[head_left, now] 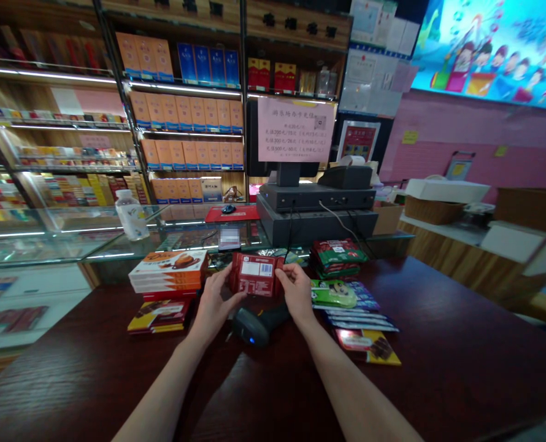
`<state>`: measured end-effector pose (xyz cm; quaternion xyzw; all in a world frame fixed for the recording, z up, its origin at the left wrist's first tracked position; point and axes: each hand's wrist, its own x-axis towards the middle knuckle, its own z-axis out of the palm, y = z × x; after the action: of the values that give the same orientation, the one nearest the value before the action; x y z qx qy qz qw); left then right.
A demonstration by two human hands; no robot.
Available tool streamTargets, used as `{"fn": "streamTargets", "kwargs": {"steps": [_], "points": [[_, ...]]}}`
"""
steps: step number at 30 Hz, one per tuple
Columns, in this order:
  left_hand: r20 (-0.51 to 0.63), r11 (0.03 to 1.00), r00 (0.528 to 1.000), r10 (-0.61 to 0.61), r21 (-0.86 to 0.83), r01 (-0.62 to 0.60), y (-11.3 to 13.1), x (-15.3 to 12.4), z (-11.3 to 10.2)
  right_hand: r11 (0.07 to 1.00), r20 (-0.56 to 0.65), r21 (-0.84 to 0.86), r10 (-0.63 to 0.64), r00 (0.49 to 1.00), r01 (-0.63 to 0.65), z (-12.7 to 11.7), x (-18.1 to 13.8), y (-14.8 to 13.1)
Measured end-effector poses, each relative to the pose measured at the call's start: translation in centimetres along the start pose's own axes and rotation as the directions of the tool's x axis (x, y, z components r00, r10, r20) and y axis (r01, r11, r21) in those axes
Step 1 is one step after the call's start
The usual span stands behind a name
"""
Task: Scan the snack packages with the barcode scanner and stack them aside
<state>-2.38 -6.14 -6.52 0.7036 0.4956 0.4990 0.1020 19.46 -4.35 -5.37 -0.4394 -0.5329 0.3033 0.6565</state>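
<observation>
Between my two hands a red snack packet (256, 285) is held up, its white label and barcode facing me. My left hand (216, 296) grips its left edge, and my right hand (295, 287) pinches the right edge. Just below the packet a black barcode scanner (253, 326) with a blue light lies on the dark table (245, 393). To the left are stacked orange-and-white boxes (169, 270) above yellow-and-maroon chocolate packs (159, 315). On the right lie red-and-green packets (337, 256), a green packet (334, 293), blue-white packs (362, 319) and another chocolate pack (369, 347).
Behind the table runs a glass counter (102, 248) with a plastic bottle (131, 215), a computer mouse (228, 209) and a register (316, 215) bearing a pink sign (296, 130). Shelves of boxed goods (188, 113) line the wall. White boxes (446, 190) stand at the right.
</observation>
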Motion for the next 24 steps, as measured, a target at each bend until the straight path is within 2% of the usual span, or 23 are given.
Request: {"fn": "streamTargets", "kwargs": {"steps": [3, 6, 10, 15, 24], "points": [[0.022, 0.998, 0.999, 0.025, 0.053, -0.026, 0.0, -0.1, -0.1, 1.000, 0.007, -0.005, 0.001, 1.000, -0.001, 0.1, -0.1, -0.2], [0.035, 0.982, 0.994, 0.101, 0.156, -0.105, 0.3, 0.0, -0.7, 0.999, 0.017, -0.037, -0.011, 1.000, 0.011, 0.2, -0.2, -0.3], [0.119, 0.929, 0.976, 0.182, 0.305, -0.210, 0.7, 0.4, -2.1, 0.997, 0.067, -0.057, -0.054, 0.996, 0.058, 0.5, -0.7, -0.8], [0.168, 0.872, 0.972, 0.164, 0.436, -0.222, 0.5, 0.6, -3.2, 0.989, 0.124, -0.090, -0.106, 0.987, 0.118, 1.1, -1.5, -1.6], [0.195, 0.783, 0.975, 0.105, 0.588, -0.202, 1.1, 0.3, -3.3, 0.982, 0.173, -0.123, -0.120, 0.977, 0.143, 1.2, -1.5, -1.2]]}}
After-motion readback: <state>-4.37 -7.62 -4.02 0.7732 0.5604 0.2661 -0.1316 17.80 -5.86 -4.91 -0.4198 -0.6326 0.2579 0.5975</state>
